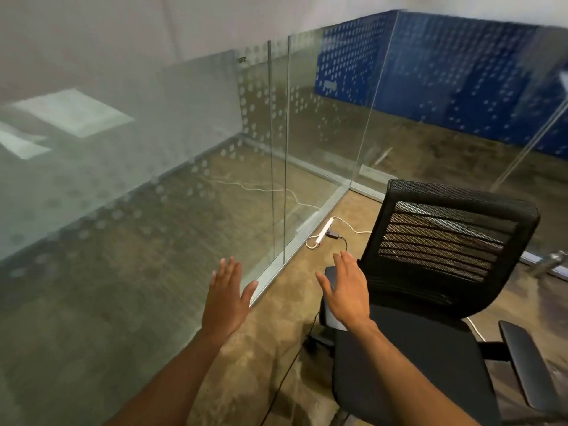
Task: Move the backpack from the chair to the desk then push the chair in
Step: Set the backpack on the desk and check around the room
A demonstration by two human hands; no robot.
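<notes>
A black office chair (430,272) with a mesh back stands at the right, its seat (408,364) bare. No backpack shows anywhere in view, and no desk either. My left hand (227,299) is held out flat with fingers spread, in front of the glass wall. My right hand (347,290) hovers, fingers apart, over the chair's left armrest (330,273); I cannot tell if it touches it. Both hands hold nothing.
A frosted, dotted glass partition (153,179) fills the left and runs back to a corner. A white power strip (324,231) with a white cable and a dark plug lies on the brown floor by the glass. The chair's right armrest (525,364) juts out at the right.
</notes>
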